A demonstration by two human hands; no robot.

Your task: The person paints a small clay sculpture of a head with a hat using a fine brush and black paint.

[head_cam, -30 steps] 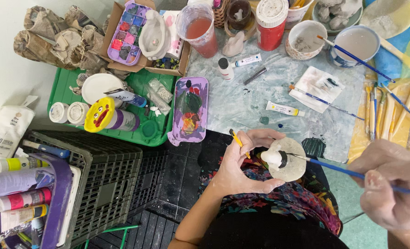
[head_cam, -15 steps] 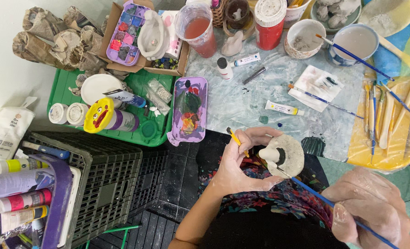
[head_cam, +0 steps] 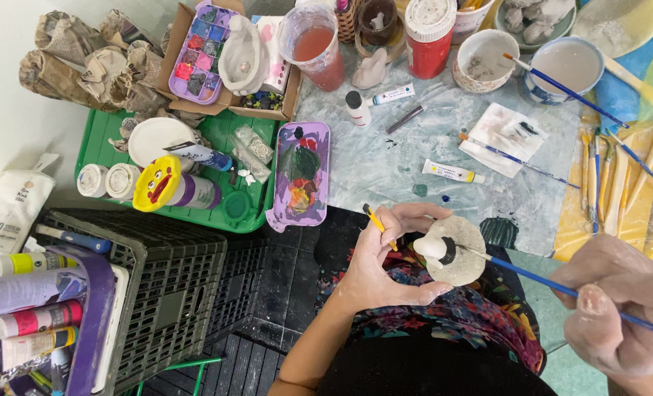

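A thin blue-handled paintbrush (head_cam: 554, 284) is pinched in the closed fingers of the right hand (head_cam: 620, 312), low at the right edge; its tip is laid against the black band on a small pale round clay figure (head_cam: 455, 251). The figure is cradled over the lap in the left hand (head_cam: 385, 257), fingers curled and clamped around its rim, with a short yellow-handled brush (head_cam: 379, 225) tucked between them. The step in hand is judged to be detail painting of the dark ring below the white knob; a steady, light stroke along that band is called for next, with the figure turned slightly. The figure looks matte, off-white, mostly unpainted, domed like a mushroom cap. Farther off, a purple rectangular plastic palette (head_cam: 302, 176) with mixed paint, a green plastic tray (head_cam: 224, 143), a white paint tube (head_cam: 453, 171) and a cup of reddish water (head_cam: 315, 45) are seen on the smeared table (head_cam: 385, 158).
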